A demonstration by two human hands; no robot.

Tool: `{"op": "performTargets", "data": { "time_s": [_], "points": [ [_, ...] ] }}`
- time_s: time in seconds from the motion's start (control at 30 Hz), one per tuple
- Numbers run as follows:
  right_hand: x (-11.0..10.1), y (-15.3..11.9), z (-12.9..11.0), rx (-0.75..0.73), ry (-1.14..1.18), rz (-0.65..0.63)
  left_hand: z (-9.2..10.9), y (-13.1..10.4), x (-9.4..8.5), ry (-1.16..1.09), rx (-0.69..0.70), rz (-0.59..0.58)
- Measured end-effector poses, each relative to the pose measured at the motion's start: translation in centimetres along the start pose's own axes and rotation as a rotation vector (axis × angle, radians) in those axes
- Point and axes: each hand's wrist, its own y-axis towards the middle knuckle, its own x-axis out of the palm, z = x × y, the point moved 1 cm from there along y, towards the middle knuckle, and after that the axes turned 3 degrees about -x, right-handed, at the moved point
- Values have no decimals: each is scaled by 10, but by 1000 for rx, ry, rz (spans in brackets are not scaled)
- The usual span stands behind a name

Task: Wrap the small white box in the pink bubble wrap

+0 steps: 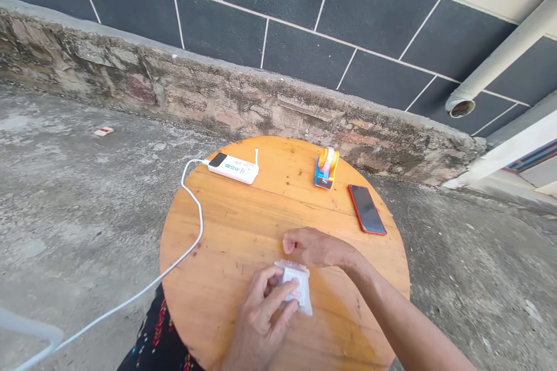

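Observation:
A small white square item in a clear plastic bag [305, 298] lies on the round wooden table [226, 243] near its front. My left hand [265, 307] holds it, the thumb at its upper left edge and fingertips pressed on its face. Just beyond the bag, my right hand [311, 246] is curled closed, with its forearm reaching in from the lower right. Its fingertips are turned inward, so I cannot make out whether anything is between them.
A white plug-in device [235, 168] with a cable [201, 217] running off the left edge sits at the back left. An orange and blue tape dispenser [326, 169] and a red-edged phone [368, 210] lie at the right. A stone-based wall [243, 98] stands behind the table.

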Motion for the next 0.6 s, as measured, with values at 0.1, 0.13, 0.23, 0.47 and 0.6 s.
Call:
{"op": "performTargets", "data": {
  "time_s": [0.1, 0.13, 0.23, 0.47, 0.6],
  "points": [
    [0, -4, 4, -2, 79, 24, -1, -1, 1, 8, -4, -10],
    [0, -5, 5, -6, 101, 37, -1, -1, 1, 11, -2, -12],
    [0, -10, 8, -30, 147, 92, -2, -1, 2, 12, 4, -7],
    [8, -11, 17, -70, 214, 190, 0, -1, 1, 14, -3, -6],
    [11, -10, 21, -74, 232, 232, 2, 0, 1, 21, -2, 0]
  ]
}}
